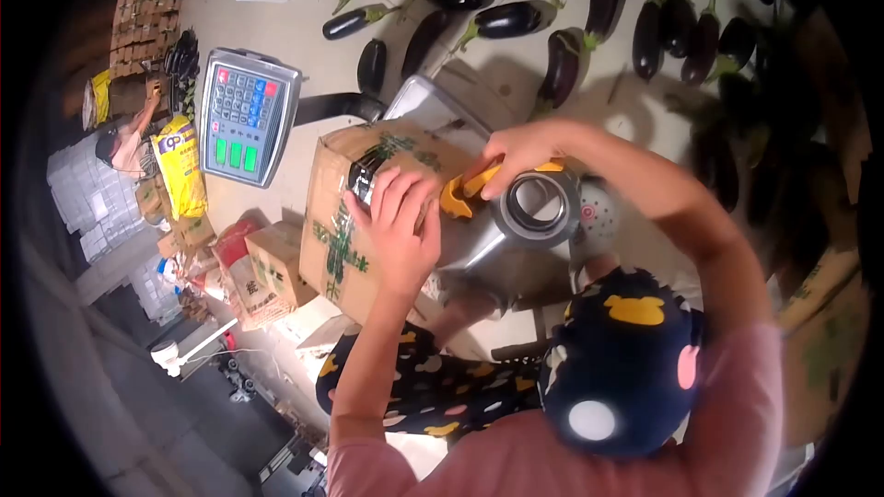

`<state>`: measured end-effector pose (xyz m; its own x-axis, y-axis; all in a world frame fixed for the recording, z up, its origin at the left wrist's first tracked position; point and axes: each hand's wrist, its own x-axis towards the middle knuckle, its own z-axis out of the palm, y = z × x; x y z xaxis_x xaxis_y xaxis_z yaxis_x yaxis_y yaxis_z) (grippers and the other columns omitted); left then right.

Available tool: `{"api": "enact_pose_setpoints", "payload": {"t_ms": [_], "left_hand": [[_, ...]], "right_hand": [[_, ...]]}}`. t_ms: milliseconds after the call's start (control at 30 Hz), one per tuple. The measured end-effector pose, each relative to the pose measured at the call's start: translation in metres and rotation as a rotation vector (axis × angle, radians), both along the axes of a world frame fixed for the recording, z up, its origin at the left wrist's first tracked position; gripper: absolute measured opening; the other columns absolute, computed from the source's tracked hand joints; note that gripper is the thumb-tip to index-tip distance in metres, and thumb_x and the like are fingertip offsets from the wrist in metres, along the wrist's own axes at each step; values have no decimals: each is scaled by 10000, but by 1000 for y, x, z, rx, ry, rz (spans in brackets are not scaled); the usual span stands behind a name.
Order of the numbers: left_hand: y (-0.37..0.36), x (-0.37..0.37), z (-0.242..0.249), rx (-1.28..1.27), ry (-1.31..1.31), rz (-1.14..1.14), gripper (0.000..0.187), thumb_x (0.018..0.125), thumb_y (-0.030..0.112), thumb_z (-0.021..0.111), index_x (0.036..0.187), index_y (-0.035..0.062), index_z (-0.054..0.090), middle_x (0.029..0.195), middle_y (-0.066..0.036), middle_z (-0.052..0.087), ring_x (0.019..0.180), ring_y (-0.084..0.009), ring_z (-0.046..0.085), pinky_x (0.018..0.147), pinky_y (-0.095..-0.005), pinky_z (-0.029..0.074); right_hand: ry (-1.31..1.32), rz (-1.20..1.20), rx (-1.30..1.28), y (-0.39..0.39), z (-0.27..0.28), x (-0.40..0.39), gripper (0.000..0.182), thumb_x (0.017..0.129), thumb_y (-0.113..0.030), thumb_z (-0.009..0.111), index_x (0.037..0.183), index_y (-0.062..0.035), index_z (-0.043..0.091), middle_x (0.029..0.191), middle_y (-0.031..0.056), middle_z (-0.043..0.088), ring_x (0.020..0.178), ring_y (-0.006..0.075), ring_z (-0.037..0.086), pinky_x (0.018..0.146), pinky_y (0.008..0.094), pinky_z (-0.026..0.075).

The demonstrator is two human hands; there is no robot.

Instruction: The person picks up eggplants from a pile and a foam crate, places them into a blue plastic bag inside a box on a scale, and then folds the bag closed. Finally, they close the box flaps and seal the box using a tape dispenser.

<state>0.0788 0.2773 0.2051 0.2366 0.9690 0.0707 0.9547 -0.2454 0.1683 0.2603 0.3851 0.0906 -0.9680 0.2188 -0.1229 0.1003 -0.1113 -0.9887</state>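
Note:
My left hand (401, 221) lies on the top edge of a cardboard box (318, 212), its fingers somewhat spread over the flaps. Green print and shiny clear tape show on the box. My right hand (520, 156) is wrapped round the yellow handle of a tape dispenser (459, 198), just right of the box. A large roll of tape (537, 204) sits on the dispenser, below my right wrist. Clear film seems to stretch from the roll towards the box, but its far end is hard to make out.
A scale display (247, 120) stands left of the box. Many eggplants (506, 20) lie on the floor ahead and to the right. Smaller cartons (276, 262) and a yellow sack (180, 166) are at the left, where another person (129, 147) is visible.

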Motion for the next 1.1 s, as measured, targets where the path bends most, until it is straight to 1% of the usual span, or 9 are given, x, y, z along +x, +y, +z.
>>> {"api": "enact_pose_setpoints", "payload": {"t_ms": [267, 300, 367, 533, 600, 767, 833, 933, 1100], "left_hand": [[0, -8, 3, -38, -78, -48, 196, 787, 96, 608, 980, 99, 642, 1049, -23, 601, 1127, -235, 499, 1080, -495, 12], [5, -16, 9, -46, -187, -74, 196, 798, 96, 596, 988, 90, 643, 1047, -39, 608, 1127, -246, 504, 1082, -491, 39], [13, -40, 28, -87, -392, -84, 199, 821, 96, 572, 1004, 72, 646, 1044, -71, 621, 1127, -267, 514, 1086, -482, 95], [131, -59, 42, -471, 48, -200, 298, 881, 289, 537, 1016, 52, 657, 1080, -93, 635, 1105, -256, 542, 1006, -358, 334], [165, -53, 32, -1007, 293, 1, 375, 859, 373, 568, 1048, 62, 658, 1085, -95, 637, 1081, -254, 556, 970, -325, 376], [189, -104, -10, -1237, 41, -13, 418, 867, 338, 570, 1203, 91, 577, 1083, -119, 643, 1004, -171, 585, 876, -264, 425], [195, -110, -19, -1278, 31, -50, 445, 869, 387, 543, 1187, 79, 589, 1082, -147, 638, 1009, -212, 594, 881, -288, 433], [176, -35, 7, -1103, 731, -261, 524, 873, 470, 467, 1158, 50, 597, 1099, -180, 615, 1026, -300, 581, 896, -348, 437], [131, -38, 34, -906, 408, -415, 452, 895, 378, 464, 1108, 3, 600, 1164, -177, 577, 1106, -331, 522, 949, -391, 400]], "right_hand": [[-195, 736, 153, -102, 1, -69, 559, 755, -438, 673, 1209, -125, 579, 1188, 72, 596, 1058, 264, 544, 923, 355, 402], [69, 775, 54, -99, -2, -58, 621, 749, -409, 703, 1233, -53, 544, 1220, 78, 567, 1063, 194, 529, 902, 323, 402], [126, 576, -343, -89, -16, -16, 532, 799, -304, 680, 1245, -53, 535, 1180, 58, 583, 1030, 139, 533, 876, 282, 418], [174, -285, -1055, -84, -18, 42, 572, 779, -212, 664, 1282, -11, 481, 1155, 93, 579, 976, 100, 570, 862, 230, 449], [269, -434, -1145, -91, -12, 42, 663, 766, -243, 657, 1325, 5, 400, 1174, 104, 563, 973, 128, 586, 877, 248, 456], [448, -539, -1309, -109, -22, 32, 732, 739, -275, 674, 1324, 25, 354, 1183, 123, 543, 1040, 153, 557, 933, 282, 431], [405, -547, -1362, -112, -23, 35, 653, 751, -247, 664, 1281, 17, 389, 1180, 120, 541, 1044, 154, 557, 938, 277, 430], [416, -554, -1350, -112, -22, 33, 580, 773, -223, 643, 1254, 9, 415, 1157, 121, 556, 1006, 155, 582, 918, 267, 450], [392, -682, -1239, -112, -26, 46, 531, 817, -288, 594, 1228, 10, 441, 1024, 113, 622, 873, 170, 636, 782, 307, 535]]}}
